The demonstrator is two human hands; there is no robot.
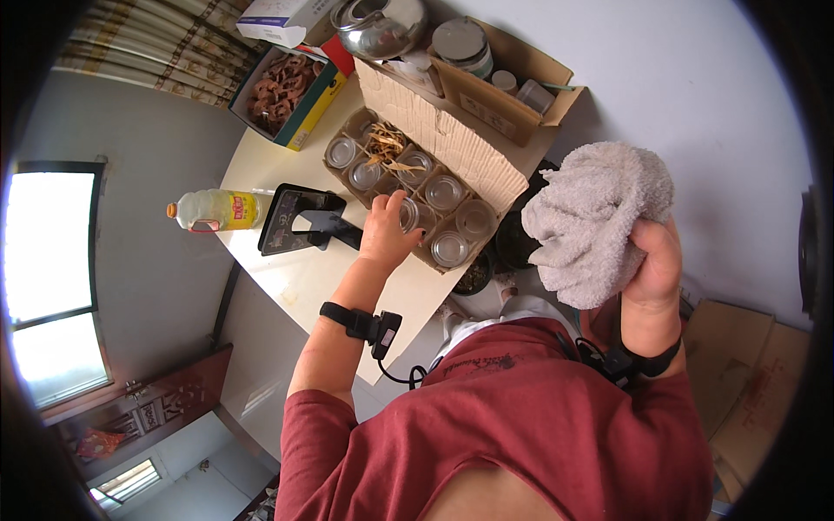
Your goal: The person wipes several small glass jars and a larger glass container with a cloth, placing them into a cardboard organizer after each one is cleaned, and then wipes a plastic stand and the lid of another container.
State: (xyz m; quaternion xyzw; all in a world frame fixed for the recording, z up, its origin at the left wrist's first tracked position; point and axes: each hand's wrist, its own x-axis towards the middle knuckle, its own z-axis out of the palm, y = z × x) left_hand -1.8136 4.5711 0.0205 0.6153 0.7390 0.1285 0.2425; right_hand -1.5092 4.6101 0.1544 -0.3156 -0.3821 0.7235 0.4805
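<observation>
A bunched, pale grey terry towel (596, 218) is gripped in my right hand (655, 264), raised at the right. My left hand (386, 234) reaches over a divided cardboard box (433, 140), its fingers around the rim of a clear jar (408, 215). Whether it grips this jar firmly, I cannot tell. Several clear jars with round tops stand in the other compartments, among them one at the near corner (449, 249). Dried, tan plant pieces (386, 144) lie over one compartment near the box's far end. The box's flap stands up along its wall side.
On the white table (287, 286) are a black plastic stand (303, 221), a plastic bottle with an orange cap (218, 210) and a box of dried reddish-brown pieces (283, 94). A metal kettle (378, 29) and a carton holding jars (485, 107) stand beyond. Plant pots (474, 277) sit below the table's right edge.
</observation>
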